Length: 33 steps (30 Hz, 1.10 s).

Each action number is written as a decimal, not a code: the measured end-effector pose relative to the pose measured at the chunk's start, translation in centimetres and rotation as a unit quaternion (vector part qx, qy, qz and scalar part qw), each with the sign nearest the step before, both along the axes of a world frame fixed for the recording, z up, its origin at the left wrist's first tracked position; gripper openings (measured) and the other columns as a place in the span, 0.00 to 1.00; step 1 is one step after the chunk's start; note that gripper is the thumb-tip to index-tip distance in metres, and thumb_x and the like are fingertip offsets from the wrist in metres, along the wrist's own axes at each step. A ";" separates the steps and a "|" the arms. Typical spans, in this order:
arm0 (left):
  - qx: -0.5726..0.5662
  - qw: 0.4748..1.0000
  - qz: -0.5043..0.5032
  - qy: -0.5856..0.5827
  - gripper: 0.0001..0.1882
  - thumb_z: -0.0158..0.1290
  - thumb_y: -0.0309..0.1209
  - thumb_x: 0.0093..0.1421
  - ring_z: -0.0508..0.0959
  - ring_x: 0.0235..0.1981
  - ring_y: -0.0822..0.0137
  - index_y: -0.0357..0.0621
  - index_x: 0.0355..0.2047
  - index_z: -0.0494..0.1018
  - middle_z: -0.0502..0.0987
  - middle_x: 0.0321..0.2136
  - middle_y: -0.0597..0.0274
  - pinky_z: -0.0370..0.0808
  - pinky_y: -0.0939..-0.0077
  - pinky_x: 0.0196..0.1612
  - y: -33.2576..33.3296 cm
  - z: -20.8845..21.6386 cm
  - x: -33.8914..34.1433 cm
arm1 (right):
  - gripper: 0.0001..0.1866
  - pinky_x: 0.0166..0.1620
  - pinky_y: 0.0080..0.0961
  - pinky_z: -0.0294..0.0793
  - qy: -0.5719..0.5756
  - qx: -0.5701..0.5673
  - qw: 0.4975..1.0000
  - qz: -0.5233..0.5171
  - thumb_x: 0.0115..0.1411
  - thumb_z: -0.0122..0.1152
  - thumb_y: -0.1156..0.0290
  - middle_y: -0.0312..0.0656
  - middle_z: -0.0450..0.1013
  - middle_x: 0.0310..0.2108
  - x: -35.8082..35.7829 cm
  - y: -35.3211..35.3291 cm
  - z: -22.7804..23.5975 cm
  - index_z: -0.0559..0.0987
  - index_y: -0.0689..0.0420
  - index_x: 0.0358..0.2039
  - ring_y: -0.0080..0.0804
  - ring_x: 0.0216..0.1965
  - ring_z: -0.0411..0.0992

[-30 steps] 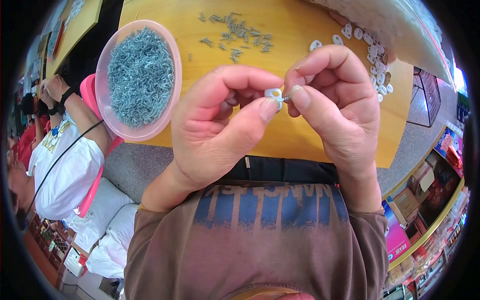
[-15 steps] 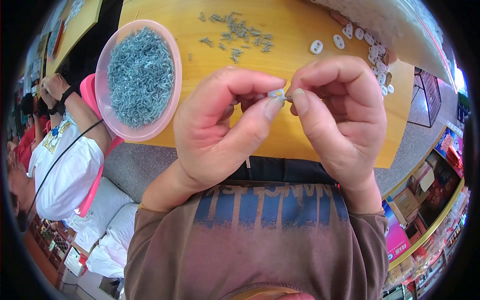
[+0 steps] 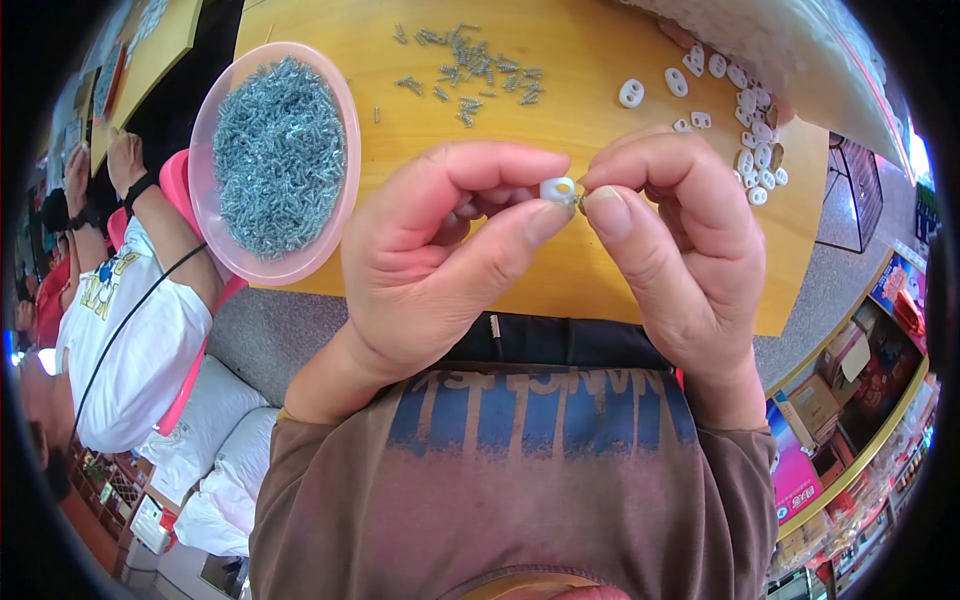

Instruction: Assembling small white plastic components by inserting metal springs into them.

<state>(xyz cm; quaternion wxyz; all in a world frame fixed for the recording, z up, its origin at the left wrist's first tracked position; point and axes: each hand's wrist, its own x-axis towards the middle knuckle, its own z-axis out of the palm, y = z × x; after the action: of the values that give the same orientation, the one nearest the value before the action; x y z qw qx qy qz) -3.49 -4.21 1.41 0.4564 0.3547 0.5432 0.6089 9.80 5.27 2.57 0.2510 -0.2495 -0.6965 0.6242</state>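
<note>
My left hand point(image 3: 440, 255) pinches a small white plastic piece point(image 3: 553, 189) with a hole between thumb and forefinger. Facing it, my right hand point(image 3: 690, 235) is closed with thumb and forefinger on a small metal screw point(image 3: 580, 202), mostly hidden by the fingertips. The screw meets the side of the white piece; how far it is in, I cannot tell. Beyond my hands, loose screws point(image 3: 465, 60) lie scattered on the yellow table point(image 3: 570, 60). White oval pieces with two holes point(image 3: 676, 82) lie at the far right.
To my left stands a pink plastic bowl point(image 3: 353, 150) heaped with screws. A large translucent bag point(image 3: 770, 45) of white pieces rests at the far right. A co-worker in a white shirt point(image 3: 140, 330) sits at left, near white sacks point(image 3: 215, 430). Shelves with boxes point(image 3: 820, 410) stand at right.
The white piece has turned so its hole shows more, and both hands have shifted slightly. More white pieces show beyond my right hand. The co-worker's hands have moved apart.
</note>
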 end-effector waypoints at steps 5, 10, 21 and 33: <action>0.026 0.999 0.010 0.039 0.12 0.50 0.20 0.50 0.68 0.25 0.80 0.34 0.37 0.67 0.71 0.27 0.64 0.66 0.91 0.29 0.3 -0.3 0.4 | 0.05 0.29 0.11 0.59 -0.027 0.042 0.999 -0.011 0.53 0.51 0.75 0.35 0.64 0.24 0.1 0.0 -0.1 0.68 0.63 0.28 0.16 0.26 0.60; 0.047 0.986 0.025 0.158 0.12 0.50 0.18 0.49 0.68 0.22 0.79 0.33 0.37 0.66 0.71 0.27 0.61 0.66 0.91 0.25 -0.1 -0.4 0.8 | 0.06 0.26 0.08 0.58 -0.037 0.009 0.999 -0.031 0.54 0.51 0.73 0.32 0.63 0.22 0.2 -0.8 -0.4 0.68 0.63 0.28 0.14 0.22 0.58; 0.027 0.994 0.045 0.094 0.12 0.52 0.18 0.47 0.70 0.24 0.76 0.35 0.35 0.70 0.71 0.24 0.63 0.66 0.86 0.27 -0.3 -0.4 1.5 | 0.06 0.28 0.10 0.60 0.014 -0.140 0.990 0.011 0.55 0.48 0.71 0.31 0.63 0.21 1.2 -0.6 -0.7 0.68 0.62 0.29 0.14 0.23 0.59; 0.022 0.995 0.008 0.093 0.12 0.50 0.17 0.48 0.69 0.26 0.78 0.35 0.36 0.70 0.70 0.27 0.62 0.65 0.90 0.27 -0.1 -1.0 0.2 | 0.04 0.27 0.09 0.58 -0.054 -0.118 0.992 -0.002 0.54 0.51 0.74 0.29 0.63 0.21 0.5 -0.3 -0.7 0.68 0.61 0.27 0.12 0.24 0.58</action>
<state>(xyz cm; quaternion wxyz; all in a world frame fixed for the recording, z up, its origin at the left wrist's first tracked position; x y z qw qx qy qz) -3.28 -4.30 0.46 0.3909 0.4152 0.5723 0.5892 10.25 4.98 1.89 0.1828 -0.3124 -0.6302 0.6869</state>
